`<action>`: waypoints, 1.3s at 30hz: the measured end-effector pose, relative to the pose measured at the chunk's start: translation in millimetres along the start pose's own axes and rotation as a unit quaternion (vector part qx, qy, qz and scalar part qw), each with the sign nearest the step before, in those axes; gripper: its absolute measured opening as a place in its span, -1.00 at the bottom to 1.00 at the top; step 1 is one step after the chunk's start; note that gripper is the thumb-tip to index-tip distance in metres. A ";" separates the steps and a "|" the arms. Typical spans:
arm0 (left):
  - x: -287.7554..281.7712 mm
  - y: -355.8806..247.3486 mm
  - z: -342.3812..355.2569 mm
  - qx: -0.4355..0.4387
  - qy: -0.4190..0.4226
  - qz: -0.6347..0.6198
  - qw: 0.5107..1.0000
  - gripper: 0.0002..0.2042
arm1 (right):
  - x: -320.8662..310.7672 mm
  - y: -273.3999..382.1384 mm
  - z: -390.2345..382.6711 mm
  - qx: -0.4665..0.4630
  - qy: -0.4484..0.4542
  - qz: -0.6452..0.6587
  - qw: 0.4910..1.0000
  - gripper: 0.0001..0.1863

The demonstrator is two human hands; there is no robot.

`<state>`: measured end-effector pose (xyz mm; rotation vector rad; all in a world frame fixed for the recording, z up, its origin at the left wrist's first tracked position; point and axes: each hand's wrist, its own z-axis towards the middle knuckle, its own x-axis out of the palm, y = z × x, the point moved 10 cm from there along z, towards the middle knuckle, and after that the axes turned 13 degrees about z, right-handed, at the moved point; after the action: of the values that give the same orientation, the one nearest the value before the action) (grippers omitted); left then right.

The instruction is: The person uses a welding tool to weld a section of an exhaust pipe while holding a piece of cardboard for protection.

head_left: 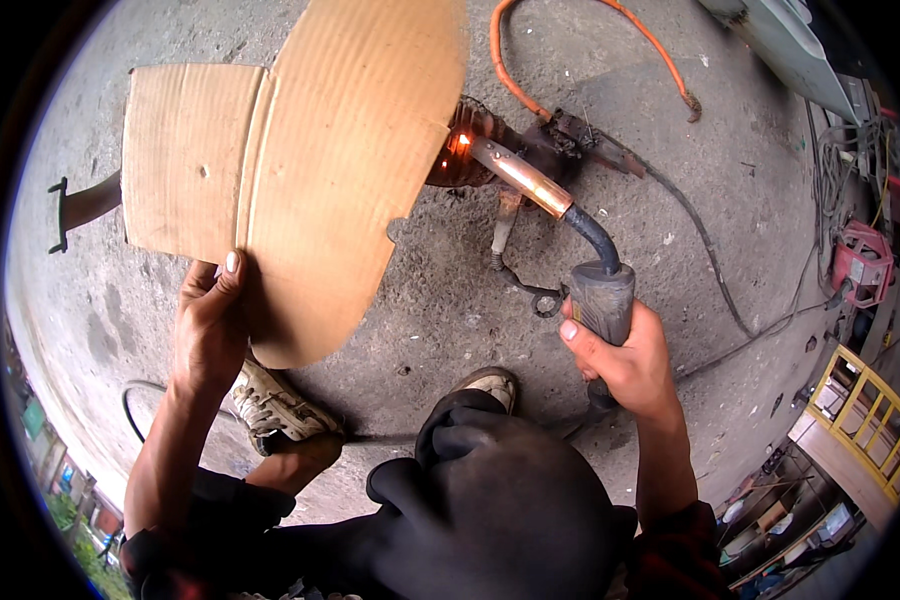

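My left hand (215, 315) pinches the lower edge of a large brown cardboard sheet (340, 170), thumb on top. The sheet is creased and has a rounded right part. My right hand (625, 355) is wrapped round the black handle of a MIG welding torch (525, 178). Its copper-coloured nozzle points up and left at a dark, ribbed metal pipe section (477, 130), where a small orange glow shows. The cardboard hides much of the pipe. A brown pipe end with a black bracket (65, 212) sticks out beyond the sheet's left edge.
An orange hose (500, 50) and dark cables (705, 235) lie on the concrete floor beyond and right of the pipe. A rusty clamp (570, 132) sits beside the pipe. Farther right are a red machine (862, 263) and a yellow frame (870, 425). My shoes (275, 405) are close below.
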<state>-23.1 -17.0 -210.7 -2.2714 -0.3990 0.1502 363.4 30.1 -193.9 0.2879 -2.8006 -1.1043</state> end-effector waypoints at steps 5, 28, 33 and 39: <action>15.0 3.3 -5.9 0.006 0.018 0.029 0.999 -0.89 | 2.3 0.3 -0.9 0.020 0.004 0.006 1.000 -0.70; -19.9 -3.0 7.0 0.023 0.013 -0.030 0.999 -0.78 | 0.4 1.3 0.6 -0.008 0.005 0.019 1.000 -0.68; -15.1 -1.0 7.1 0.025 0.012 -0.031 0.999 -0.81 | 1.7 0.5 1.1 0.007 0.006 0.020 1.000 -0.69; -15.0 2.4 5.6 0.016 -0.014 -0.031 0.999 -0.83 | 2.9 2.1 3.3 0.005 0.004 0.024 1.000 -0.71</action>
<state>-38.0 -19.5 -216.6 -2.2253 -0.4774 0.1552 359.7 33.1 -194.7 0.2239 -2.7904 -1.0774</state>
